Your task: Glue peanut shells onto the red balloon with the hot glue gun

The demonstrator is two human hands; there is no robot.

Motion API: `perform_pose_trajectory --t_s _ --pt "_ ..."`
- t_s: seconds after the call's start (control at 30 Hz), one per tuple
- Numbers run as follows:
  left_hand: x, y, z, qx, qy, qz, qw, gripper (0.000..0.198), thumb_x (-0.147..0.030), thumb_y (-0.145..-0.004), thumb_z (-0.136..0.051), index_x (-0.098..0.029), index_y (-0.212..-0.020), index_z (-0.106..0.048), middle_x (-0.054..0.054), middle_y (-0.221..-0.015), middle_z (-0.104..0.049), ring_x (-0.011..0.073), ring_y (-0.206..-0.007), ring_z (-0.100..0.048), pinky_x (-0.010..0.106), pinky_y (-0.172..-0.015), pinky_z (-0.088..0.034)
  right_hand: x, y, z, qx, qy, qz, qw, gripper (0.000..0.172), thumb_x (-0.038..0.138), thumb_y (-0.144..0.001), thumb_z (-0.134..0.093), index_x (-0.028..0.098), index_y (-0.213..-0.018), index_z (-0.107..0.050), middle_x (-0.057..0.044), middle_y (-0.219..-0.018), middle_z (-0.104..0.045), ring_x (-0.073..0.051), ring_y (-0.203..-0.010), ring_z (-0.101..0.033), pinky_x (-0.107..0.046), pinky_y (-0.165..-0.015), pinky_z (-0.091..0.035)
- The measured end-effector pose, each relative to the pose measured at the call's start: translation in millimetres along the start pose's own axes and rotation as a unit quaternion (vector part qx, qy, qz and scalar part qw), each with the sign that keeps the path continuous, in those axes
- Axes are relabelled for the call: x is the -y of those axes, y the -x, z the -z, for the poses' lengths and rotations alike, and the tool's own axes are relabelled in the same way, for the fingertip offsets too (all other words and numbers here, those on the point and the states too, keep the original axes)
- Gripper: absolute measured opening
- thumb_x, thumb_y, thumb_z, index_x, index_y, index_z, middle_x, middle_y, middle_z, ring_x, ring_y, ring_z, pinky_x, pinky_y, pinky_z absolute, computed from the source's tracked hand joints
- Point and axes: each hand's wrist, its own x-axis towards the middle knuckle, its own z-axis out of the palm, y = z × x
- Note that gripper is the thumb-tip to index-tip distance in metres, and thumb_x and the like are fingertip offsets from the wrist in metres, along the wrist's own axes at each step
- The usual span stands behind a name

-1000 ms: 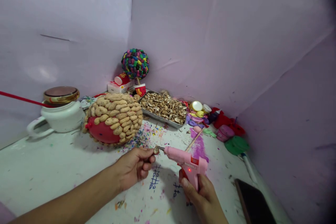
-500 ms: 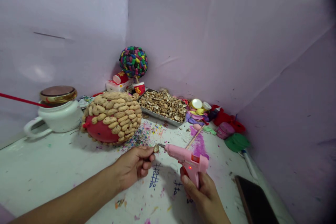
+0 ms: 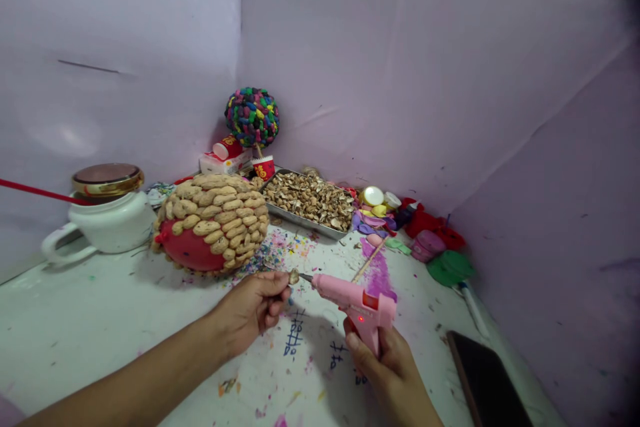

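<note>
Between thumb and fingers, my left hand (image 3: pixel 253 310) pinches a small peanut shell (image 3: pixel 293 277). My right hand (image 3: pixel 387 370) grips a pink hot glue gun (image 3: pixel 353 297) by its handle, and a red light glows on its side. The gun's dark nozzle points left, at or very close to the shell. Behind my left hand lies a red balloon (image 3: pixel 193 247) largely covered with peanut shells (image 3: pixel 227 207); bare red shows at its lower left. A metal tray (image 3: pixel 320 232) of loose peanut shells sits farther back.
At left stands a white mug (image 3: pixel 113 223) with a round gold-rimmed lid (image 3: pixel 107 179) on top. A multicoloured ball (image 3: pixel 251 117) on a stick rises from a red cup (image 3: pixel 264 167). Balloons and small tubs crowd the back right, near a green lid (image 3: pixel 450 268). A phone (image 3: pixel 487 380) lies at right.
The peanut shell and my left hand have shifted slightly left. The glue gun's nozzle stays close to the shell, and the whole view has moved a little.
</note>
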Motion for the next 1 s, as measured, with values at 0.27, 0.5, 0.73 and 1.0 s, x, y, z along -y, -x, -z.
perform_pose_trajectory --t_s 0.27,0.5,0.73,1.0 --pt "2 -2 0.2 -0.007 -0.002 -0.003 1.000 0.008 -0.013 -0.076 -0.054 -0.014 -0.070 -0.049 -0.004 -0.057 -0.048 0.0013 -0.036 -0.034 0.014 -0.035 -0.021 -7 -3 7 0.045 0.036 0.018 0.998 0.030 0.045 -0.072 -0.061 0.017 -0.083 -0.060 0.002 -0.063 -0.046 -0.012 -0.053 -0.038 -0.023 -0.046 -0.034" --pt "1 -3 2.7 -0.004 0.003 -0.018 1.000 0.006 -0.012 -0.076 -0.053 -0.013 -0.071 -0.050 -0.004 -0.058 -0.048 0.0010 -0.036 -0.033 0.013 -0.035 -0.021 -10 -4 11 0.052 0.052 0.042 0.996 0.028 0.042 -0.073 -0.061 0.017 -0.085 -0.058 0.001 -0.064 -0.047 -0.013 -0.054 -0.038 -0.024 -0.046 -0.032" --pt "4 -5 2.9 0.004 0.010 -0.019 1.000 0.008 -0.011 -0.074 -0.056 -0.013 -0.068 -0.051 -0.004 -0.058 -0.049 0.0013 -0.036 -0.035 0.014 -0.034 -0.021 -5 -2 8 0.064 0.054 0.030 0.996 0.025 0.041 -0.074 -0.058 0.017 -0.080 -0.056 0.003 -0.062 -0.043 -0.012 -0.054 -0.035 -0.024 -0.048 -0.030" --pt "7 -14 2.4 0.021 0.028 -0.011 0.999 0.011 -0.001 -0.073 -0.055 -0.011 -0.076 -0.059 -0.004 -0.053 -0.046 0.0035 -0.040 -0.042 0.014 -0.037 -0.032 -6 -6 9 0.100 0.053 0.045 0.993 0.020 0.039 -0.075 -0.058 0.020 -0.074 -0.053 0.004 -0.059 -0.039 -0.011 -0.051 -0.032 -0.024 -0.047 -0.029"
